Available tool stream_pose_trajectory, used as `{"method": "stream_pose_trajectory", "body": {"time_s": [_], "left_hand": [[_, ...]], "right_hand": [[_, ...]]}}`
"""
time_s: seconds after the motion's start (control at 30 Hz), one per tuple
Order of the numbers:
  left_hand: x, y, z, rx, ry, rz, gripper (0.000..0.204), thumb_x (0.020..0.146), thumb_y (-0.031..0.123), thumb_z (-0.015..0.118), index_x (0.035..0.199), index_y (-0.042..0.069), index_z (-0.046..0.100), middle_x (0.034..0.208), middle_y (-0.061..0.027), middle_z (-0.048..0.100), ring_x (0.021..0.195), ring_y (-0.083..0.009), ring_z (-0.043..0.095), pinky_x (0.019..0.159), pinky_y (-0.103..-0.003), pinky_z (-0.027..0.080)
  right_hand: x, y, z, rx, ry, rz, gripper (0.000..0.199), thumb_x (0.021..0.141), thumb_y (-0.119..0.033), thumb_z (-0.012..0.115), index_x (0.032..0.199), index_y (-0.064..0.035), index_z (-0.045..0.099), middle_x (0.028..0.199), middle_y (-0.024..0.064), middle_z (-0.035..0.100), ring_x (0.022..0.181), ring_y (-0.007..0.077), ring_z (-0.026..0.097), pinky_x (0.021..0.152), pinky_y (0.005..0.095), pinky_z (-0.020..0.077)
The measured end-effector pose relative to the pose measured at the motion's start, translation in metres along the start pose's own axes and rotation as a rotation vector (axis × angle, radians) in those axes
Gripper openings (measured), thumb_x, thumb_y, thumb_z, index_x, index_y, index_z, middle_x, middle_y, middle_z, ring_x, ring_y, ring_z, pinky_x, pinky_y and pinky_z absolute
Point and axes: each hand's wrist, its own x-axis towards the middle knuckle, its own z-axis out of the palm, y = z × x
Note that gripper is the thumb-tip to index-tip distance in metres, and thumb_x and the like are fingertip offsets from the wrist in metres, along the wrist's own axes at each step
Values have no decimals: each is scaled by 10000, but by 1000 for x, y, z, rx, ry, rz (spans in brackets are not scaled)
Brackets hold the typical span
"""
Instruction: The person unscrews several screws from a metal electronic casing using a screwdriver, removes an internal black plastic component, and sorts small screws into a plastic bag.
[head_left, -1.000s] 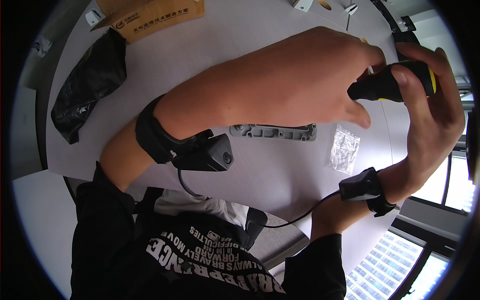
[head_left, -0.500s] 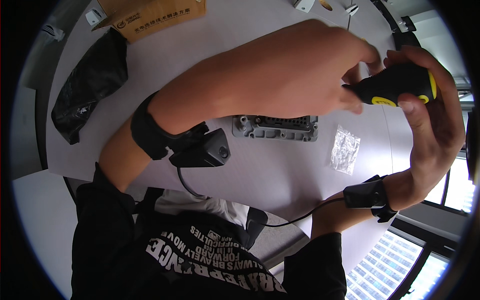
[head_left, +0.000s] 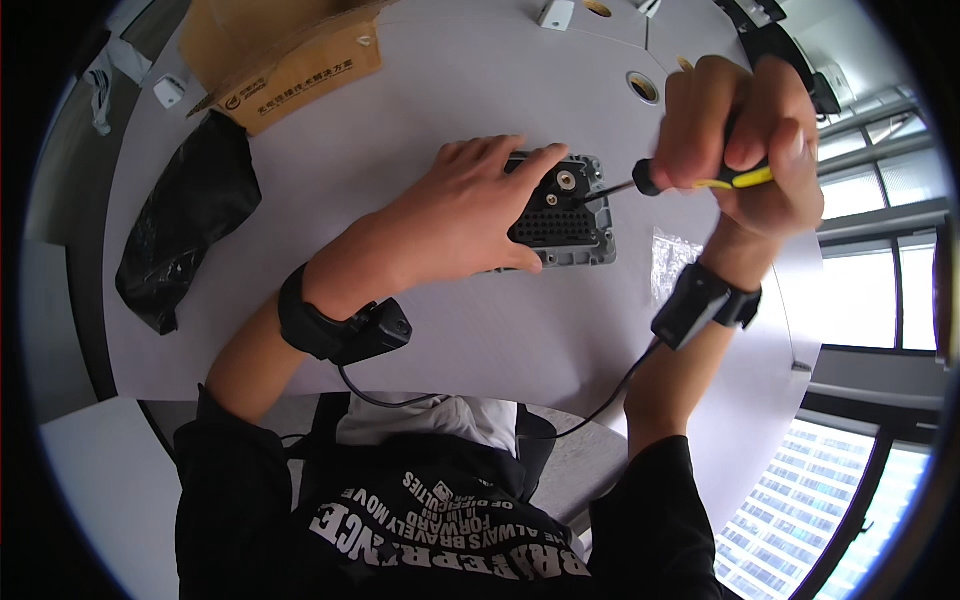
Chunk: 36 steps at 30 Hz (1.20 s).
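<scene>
My right hand [head_left: 745, 150] is wrapped round the black and yellow handle of a screwdriver [head_left: 650, 177], held slantwise. Its thin metal shaft points left and down, and the tip meets the top of a grey metal connector housing [head_left: 602, 222]. Set in the housing is a black insert with rows of small holes [head_left: 552, 228] and a few round metal fittings. My left hand [head_left: 455, 205] holds the housing on the table, thumb at the near edge and forefinger at the far edge. The hand hides the housing's left part.
Right of the housing lies a clear plastic bag [head_left: 672, 262]. A black plastic bag [head_left: 190, 220] is at the left, near an open cardboard box [head_left: 310, 85]. The table [head_left: 480, 320] has a round cable hole [head_left: 643, 88]. Cables run from the devices on my wrists.
My left hand has left the screwdriver and come down onto the housing. My right hand has turned the screwdriver, bringing its shaft to the housing. The housing sits higher in view.
</scene>
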Motion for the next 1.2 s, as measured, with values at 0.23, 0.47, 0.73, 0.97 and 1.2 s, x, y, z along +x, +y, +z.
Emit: {"method": "stream_pose_trajectory", "body": {"time_s": [0.23,0.47,0.73,0.97,1.2], "left_hand": [[6,-2,4,67,19,12,1032,790,324,897,1637,112,347,1431,-149,510,1316,-386,491,1165,-472,389],[5,-9,16,107,134,91,1045,760,342,924,1610,67,381,1325,-150,538,1204,-348,534,1113,-471,400],[5,-7,20,144,192,106,1023,753,333,926,1588,52,406,1279,-157,555,1177,-349,546,1088,-463,409],[8,-14,21,118,153,99,1036,727,382,927,1576,60,427,1305,-160,543,1199,-356,542,1089,-467,403],[9,-14,22,76,125,55,1050,709,364,924,1584,93,411,1322,-163,518,1224,-367,541,1090,-485,419]], "right_hand": [[-1,0,20,-37,398,42,291,1096,-205,464,821,-109,461,588,9,448,456,76,333,394,220,301],[15,12,68,-519,1056,-65,337,1083,-152,548,760,-78,487,607,34,457,461,94,373,400,249,266],[14,13,90,-739,1187,-125,310,1068,-161,612,802,-60,488,579,68,552,414,116,477,399,259,370],[0,-20,30,-27,391,139,510,1119,-359,323,796,-14,514,688,153,586,643,245,564,635,347,459],[16,-2,-14,229,-315,47,390,1093,-318,539,888,-54,738,902,157,746,723,229,710,641,290,619]]}}
